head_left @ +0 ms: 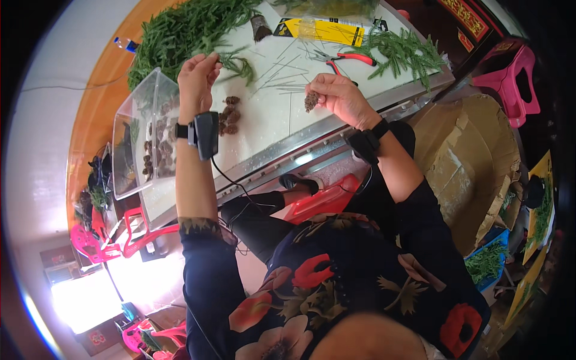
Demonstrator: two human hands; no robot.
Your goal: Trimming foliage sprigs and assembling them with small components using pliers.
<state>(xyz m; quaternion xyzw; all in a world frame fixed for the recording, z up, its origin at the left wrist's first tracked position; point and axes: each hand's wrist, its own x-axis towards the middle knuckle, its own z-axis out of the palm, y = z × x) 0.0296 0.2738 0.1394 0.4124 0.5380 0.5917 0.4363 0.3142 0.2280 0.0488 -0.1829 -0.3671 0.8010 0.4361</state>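
Note:
My right hand pinches a small brown pine cone over the near part of the white tabletop. Further left, my left hand is raised with thumb and fingers pressed together; whatever is between them is too small to make out. Just beyond its fingertips lies a green artificial fir sprig. Several loose pine cones are heaped on the table to the right of my left wrist. Thin straight wires lie scattered between my hands, with red-handled pliers beyond my right hand.
A large pile of fir greenery covers the far left. A clear plastic box with more pine cones stands left of my forearm. Yellow packaging, a dark bundle and more sprigs lie across the far side. Cardboard stands at right.

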